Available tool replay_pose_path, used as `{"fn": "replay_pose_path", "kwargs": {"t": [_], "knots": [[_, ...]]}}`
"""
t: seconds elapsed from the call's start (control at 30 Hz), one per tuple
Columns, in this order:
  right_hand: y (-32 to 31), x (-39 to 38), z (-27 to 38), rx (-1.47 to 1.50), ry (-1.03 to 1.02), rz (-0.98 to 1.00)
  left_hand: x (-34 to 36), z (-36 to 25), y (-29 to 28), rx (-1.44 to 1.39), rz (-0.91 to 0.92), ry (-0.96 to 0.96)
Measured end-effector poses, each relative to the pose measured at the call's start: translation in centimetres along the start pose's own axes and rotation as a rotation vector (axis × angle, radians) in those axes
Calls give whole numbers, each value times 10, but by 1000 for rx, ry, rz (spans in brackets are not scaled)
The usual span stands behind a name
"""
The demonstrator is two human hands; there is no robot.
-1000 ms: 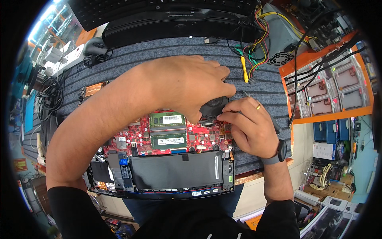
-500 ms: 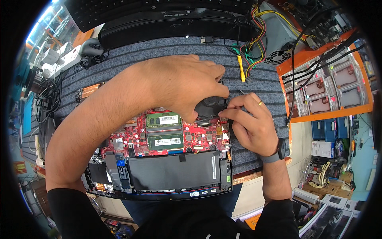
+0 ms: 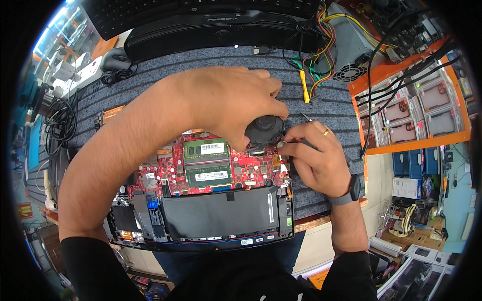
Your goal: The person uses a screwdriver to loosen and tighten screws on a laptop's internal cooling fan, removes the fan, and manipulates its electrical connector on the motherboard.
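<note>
An opened laptop (image 3: 221,215) lies on the mat, showing a red circuit board (image 3: 246,170), two green memory modules (image 3: 207,177) and a black battery (image 3: 216,215). My left hand (image 3: 236,100) arches over the board from the left, its thumb and fingers closed round a round black cooling fan (image 3: 266,129) at the far right corner. Beside the fan's right edge, my right hand (image 3: 319,155) pinches thumb and forefinger together. What sits in that pinch is too small to make out. A thin metal tip (image 3: 306,117) shows just beyond the right-hand knuckles.
A keyboard (image 3: 211,12) and a long black bar (image 3: 221,37) stand at the back. Right of them is a power supply (image 3: 346,55) with loose cables. A mouse (image 3: 116,60) is at the far left; an orange-framed case (image 3: 411,110) holds boxes at the right.
My right fingertips have shifted slightly right and down at the fan's edge. My left hand keeps its grip, and the fan looks slightly more tilted.
</note>
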State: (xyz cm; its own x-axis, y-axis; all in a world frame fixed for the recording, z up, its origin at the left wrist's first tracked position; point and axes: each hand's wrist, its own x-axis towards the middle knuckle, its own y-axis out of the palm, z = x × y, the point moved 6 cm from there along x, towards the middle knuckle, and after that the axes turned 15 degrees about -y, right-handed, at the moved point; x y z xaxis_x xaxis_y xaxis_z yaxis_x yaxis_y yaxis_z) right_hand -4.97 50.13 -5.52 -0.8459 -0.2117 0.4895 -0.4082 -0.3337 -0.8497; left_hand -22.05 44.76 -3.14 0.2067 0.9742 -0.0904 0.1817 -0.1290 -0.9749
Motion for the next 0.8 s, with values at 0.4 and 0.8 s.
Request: {"fn": "replay_pose_path", "kwargs": {"t": [0.4, 0.8], "knots": [[0, 2, 4, -50, -4, -9, 0, 1, 2, -39, 24, -26], [1, 35, 3, -53, 148, -145, -25, 25, -10, -340, -174, -49]]}}
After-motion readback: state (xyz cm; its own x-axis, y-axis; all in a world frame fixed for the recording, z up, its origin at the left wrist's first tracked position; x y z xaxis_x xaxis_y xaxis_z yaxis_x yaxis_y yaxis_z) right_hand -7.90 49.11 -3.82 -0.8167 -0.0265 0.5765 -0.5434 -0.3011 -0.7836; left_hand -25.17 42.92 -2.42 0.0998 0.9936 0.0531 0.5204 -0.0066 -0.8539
